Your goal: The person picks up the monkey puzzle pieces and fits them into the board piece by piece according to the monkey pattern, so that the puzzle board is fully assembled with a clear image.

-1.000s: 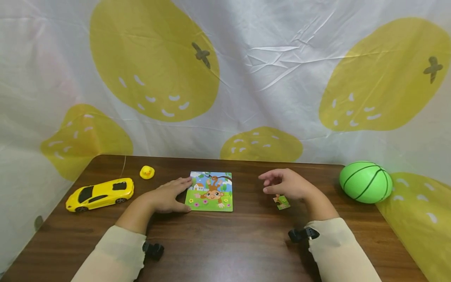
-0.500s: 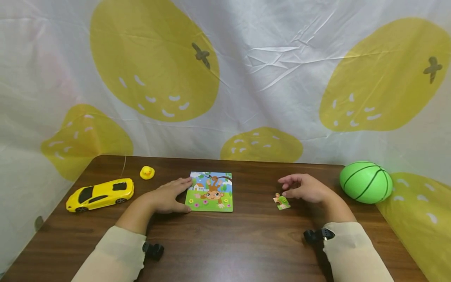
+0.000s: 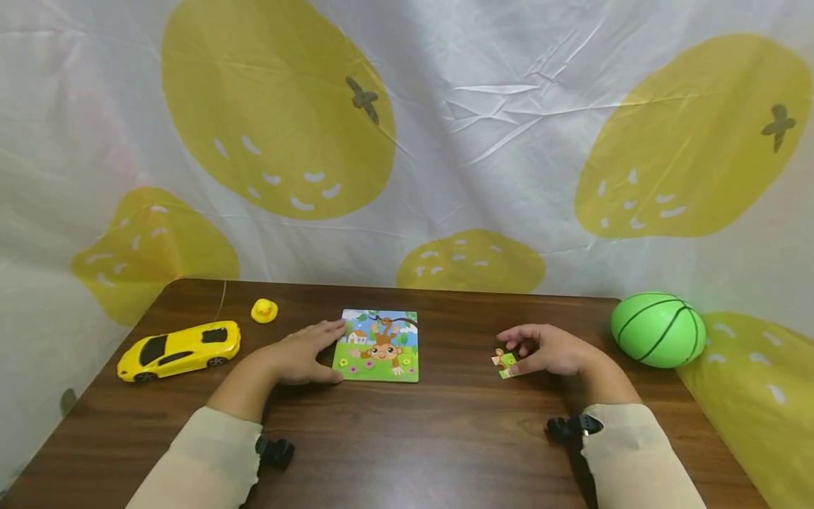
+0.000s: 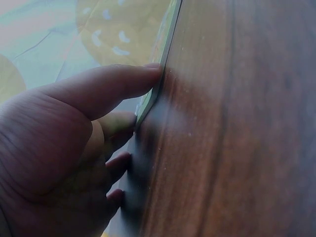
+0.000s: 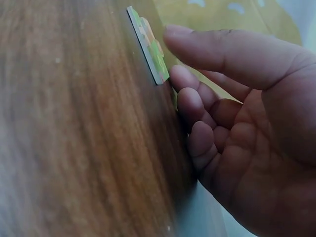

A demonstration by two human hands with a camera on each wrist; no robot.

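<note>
A square jigsaw puzzle (image 3: 378, 346) with a monkey hanging from a branch lies flat at the table's middle in the head view. My left hand (image 3: 304, 353) rests at its left side, the thumb at the near left corner and the fingertips along the left edge. In the left wrist view, that thumb (image 4: 123, 84) meets the puzzle's edge (image 4: 153, 98). To the right lies a loose jigsaw piece (image 3: 504, 362), green and brown. My right hand (image 3: 552, 350) is over its right side, thumb tip (image 5: 180, 42) close to the piece (image 5: 150, 44), other fingers loosely bent.
A yellow toy car (image 3: 181, 351) and a small yellow rubber duck (image 3: 264, 311) are on the left of the brown wooden table (image 3: 407, 438). A green ball (image 3: 658, 330) with black lines sits at the right edge. Behind hangs a white curtain (image 3: 477, 162) with yellow fruit prints.
My right hand has drawn back to the right, uncovering the loose jigsaw piece, then come down a little so the thumb overlaps its right side. The left hand and puzzle have stayed put.
</note>
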